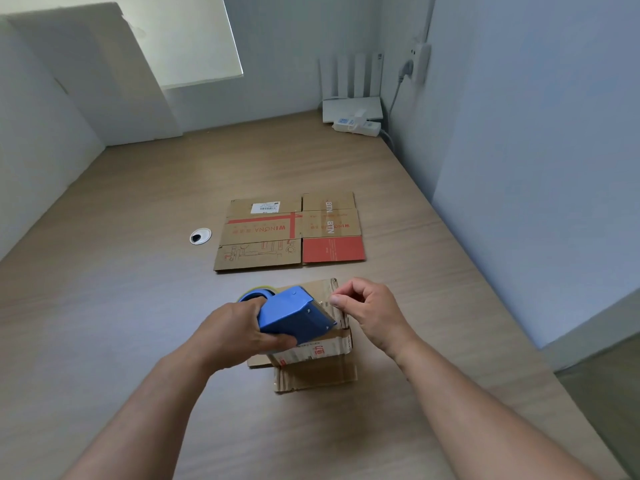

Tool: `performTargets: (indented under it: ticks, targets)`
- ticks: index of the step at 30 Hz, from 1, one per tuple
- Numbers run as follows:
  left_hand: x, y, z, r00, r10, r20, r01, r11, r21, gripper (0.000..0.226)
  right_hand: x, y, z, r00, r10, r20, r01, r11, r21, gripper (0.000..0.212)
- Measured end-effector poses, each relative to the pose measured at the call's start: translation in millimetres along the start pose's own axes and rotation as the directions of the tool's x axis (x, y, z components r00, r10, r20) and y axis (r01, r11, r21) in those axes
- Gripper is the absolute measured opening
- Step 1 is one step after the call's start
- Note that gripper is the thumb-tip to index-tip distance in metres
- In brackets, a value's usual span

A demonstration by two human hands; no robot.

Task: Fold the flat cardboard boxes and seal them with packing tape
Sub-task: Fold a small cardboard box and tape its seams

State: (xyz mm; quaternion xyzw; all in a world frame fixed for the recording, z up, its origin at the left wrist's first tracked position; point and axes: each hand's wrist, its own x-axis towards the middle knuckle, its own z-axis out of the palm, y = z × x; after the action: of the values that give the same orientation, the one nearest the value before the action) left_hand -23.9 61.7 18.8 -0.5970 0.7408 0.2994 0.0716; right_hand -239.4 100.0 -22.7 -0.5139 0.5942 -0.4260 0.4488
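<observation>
Pale wood desk top (138,306) fills the view, hemmed by white walls, with a white board (104,81) leaning in the far left corner. Left of and beyond the left hand's hold sits a round cable grommet (200,236) in the desk.

Left hand (239,332) is wrapped round the rear of a blue tape dispenser (294,315), fingers curled under its body and thumb along its near side. A yellowish tape roll (258,291) peeks out just behind that hold. The dispenser's toothed blade points away to the right.

Under the grip, touching the desk, stands the folded cardboard box (311,355). One flap lies spread out flat toward the wearer. Red print runs along its near top edge, too small to read.

Straight beyond both hands, well apart from them, lies the flat cardboard box (291,232). It carries "WINONA" in red, upside down from here, "BTN" in white set sideways, a white barcode label (265,207) whose text is illegible, and a solid red panel at its near right.

Right hand (370,311) has its fingers curled, with thumb and forefinger pinched on the clear packing tape (335,308) right at the blade, over the box's right edge.

Far beyond that pinch, in the right corner, are a white router (351,109) and a power strip (356,126)
</observation>
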Motion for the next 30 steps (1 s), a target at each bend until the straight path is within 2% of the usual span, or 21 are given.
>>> performTargets:
  ticks: [5,8,13,18,24,30]
  targets:
    - [1.8,5.8,-17.8,0.998,0.011,0.064,-0.009,1.000,-0.030,0.053,-5.2,2.9,11.7,0.981,0.154,-0.116,-0.147,0.987,0.066,0.020]
    - [3.7,12.0,-29.5,0.993,-0.004,0.116,0.009,0.999,-0.044,0.043,-7.6,2.3,17.8,0.956,0.246,-0.157,-0.219,0.961,0.170,0.023]
    - [6.3,12.2,-33.9,0.990,-0.047,0.133,0.054,0.998,-0.045,0.046,-6.0,0.7,15.8,0.916,0.350,-0.199,-0.303,0.925,0.229,0.017]
    - [6.3,15.0,-31.8,0.993,-0.076,0.093,0.085,0.991,-0.101,0.046,7.7,-8.4,10.7,0.922,0.356,-0.152,-0.339,0.933,0.123,0.020]
    - [5.0,20.6,-25.3,0.996,-0.065,0.067,0.062,0.997,0.038,0.042,19.3,-0.5,10.9,0.897,0.422,-0.132,-0.416,0.907,0.071,0.025]
    - [9.4,23.4,-21.8,0.997,-0.066,0.043,0.060,0.989,0.133,0.059,22.8,5.4,11.1,0.883,0.455,-0.118,-0.447,0.890,0.086,0.021]
